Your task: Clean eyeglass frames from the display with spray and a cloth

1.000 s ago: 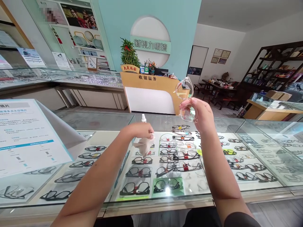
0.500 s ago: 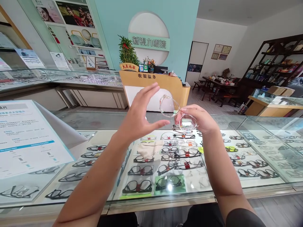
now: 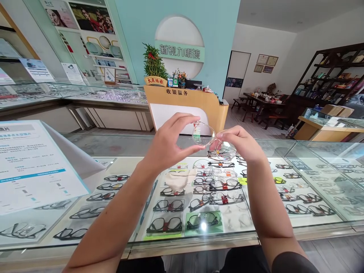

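Note:
A pair of round, clear-rimmed eyeglasses (image 3: 203,145) is held up over the glass counter, tilted down to the right. My right hand (image 3: 241,142) pinches it near the bridge, thumb and fingers together. At the other lens, my left hand (image 3: 173,142) spans the rim, fingertips at the top by the hinge and thumb along the bottom edge. The temples are hard to make out. Below the hands, a beige cloth (image 3: 180,179) lies crumpled on the counter top.
Under the glass of the display counter (image 3: 199,237) are rows of eyeglasses. A printed sign (image 3: 36,163) stands at the left. Farther back are a cashier desk (image 3: 182,100) with a plant (image 3: 154,64), and a dark wooden table (image 3: 264,100) at the right.
My left hand has closed in from a wide spread, its fingers coming down onto the left lens rim. The eyeglasses have tilted slightly; my right hand keeps its pinch.

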